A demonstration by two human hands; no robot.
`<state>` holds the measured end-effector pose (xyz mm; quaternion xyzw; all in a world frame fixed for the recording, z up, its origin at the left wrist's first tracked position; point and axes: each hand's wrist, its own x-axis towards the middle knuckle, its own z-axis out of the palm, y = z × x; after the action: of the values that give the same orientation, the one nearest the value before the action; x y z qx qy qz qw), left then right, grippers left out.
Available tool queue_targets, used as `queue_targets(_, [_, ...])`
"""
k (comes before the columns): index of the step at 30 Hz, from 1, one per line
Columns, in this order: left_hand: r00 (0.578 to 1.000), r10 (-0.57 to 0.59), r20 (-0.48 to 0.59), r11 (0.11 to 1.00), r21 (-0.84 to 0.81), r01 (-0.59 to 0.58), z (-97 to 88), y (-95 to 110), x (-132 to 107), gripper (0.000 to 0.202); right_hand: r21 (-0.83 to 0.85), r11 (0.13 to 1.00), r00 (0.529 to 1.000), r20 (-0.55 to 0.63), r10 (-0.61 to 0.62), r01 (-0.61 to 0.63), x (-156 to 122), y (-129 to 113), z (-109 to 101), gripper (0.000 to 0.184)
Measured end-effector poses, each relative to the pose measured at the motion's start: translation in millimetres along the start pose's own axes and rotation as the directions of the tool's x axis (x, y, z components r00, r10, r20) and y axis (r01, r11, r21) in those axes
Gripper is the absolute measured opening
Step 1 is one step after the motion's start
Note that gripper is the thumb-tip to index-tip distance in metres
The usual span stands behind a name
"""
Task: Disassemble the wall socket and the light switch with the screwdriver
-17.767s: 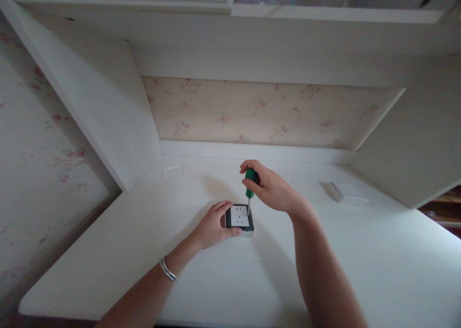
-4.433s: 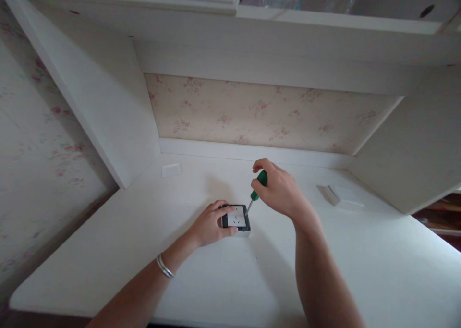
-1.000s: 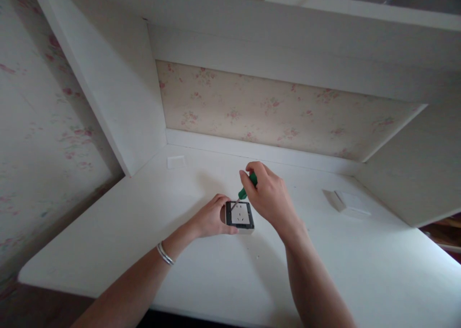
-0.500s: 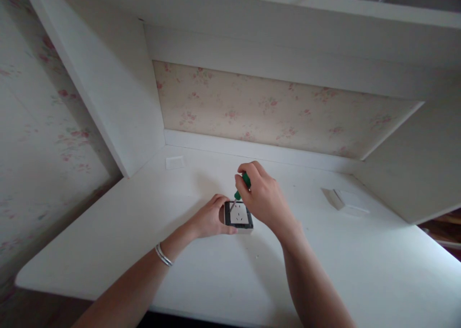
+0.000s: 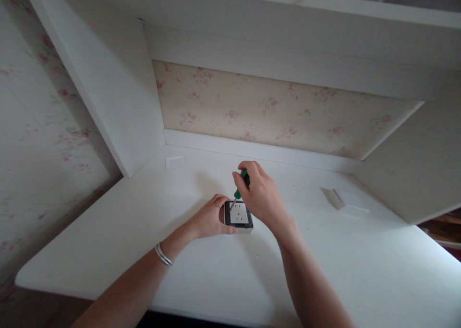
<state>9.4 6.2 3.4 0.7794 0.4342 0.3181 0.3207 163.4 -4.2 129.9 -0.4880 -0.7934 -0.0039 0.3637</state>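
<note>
On the white desktop sits a power socket (image 5: 238, 214), a white slotted face in a black frame on a pale box. My left hand (image 5: 212, 218) grips its left side, thumb along the front edge and fingers at the back. Wrapped in my right hand (image 5: 261, 188) is a screwdriver (image 5: 237, 193) with a green handle. It leans over the socket, and its metal tip meets the left part of the black frame. A screw under the tip is too small to make out. Part of the handle is hidden by my right fingers.
A flat white plate (image 5: 175, 162) lies at the back left of the desktop (image 5: 144, 232). Another white block-like piece (image 5: 349, 200) is on the right. Tiny bits (image 5: 257, 256) lie in front of the socket. Overhead runs a white shelf (image 5: 288, 40); a side panel (image 5: 108, 78) stands left.
My right hand has turned slightly around the screwdriver handle, its wrist shifting a little left. The left hand and the socket stay in place.
</note>
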Motion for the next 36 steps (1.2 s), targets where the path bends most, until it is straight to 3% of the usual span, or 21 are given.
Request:
queue_targets(5, [1.000,0.021,-0.004,1.000,0.012,-0.021,0.7,-1.1,0.1,0.072,0.079,0.995,0.997,0.039,-0.059,0.056,-0.9,1.1,-1.7,0.021])
queue_targets(9, [1.000,0.029,0.001,0.999,0.024,-0.029,0.0,-1.3,0.5,0.075,0.101,0.995,1.000,0.006,-0.022,0.021,-1.6,1.6,0.4,0.030])
queue_targets(21, [1.000,0.001,-0.007,1.000,0.013,-0.001,-0.2,-0.1,0.0,0.071,0.042,0.999,0.999,0.024,0.026,-0.027,-2.0,8.8,2.0,0.016])
queue_targets(32, [1.000,0.000,0.003,1.000,0.001,0.000,-0.4,-0.3,0.6,0.074,0.004,1.000,1.000,0.026,0.007,-0.007,-2.4,3.5,1.3,0.018])
queue_targets(36, [1.000,0.007,0.008,1.000,0.011,-0.007,-0.5,-0.4,0.7,0.073,-0.088,0.996,1.000,0.014,0.028,-0.026,-2.9,-2.6,-2.2,0.026])
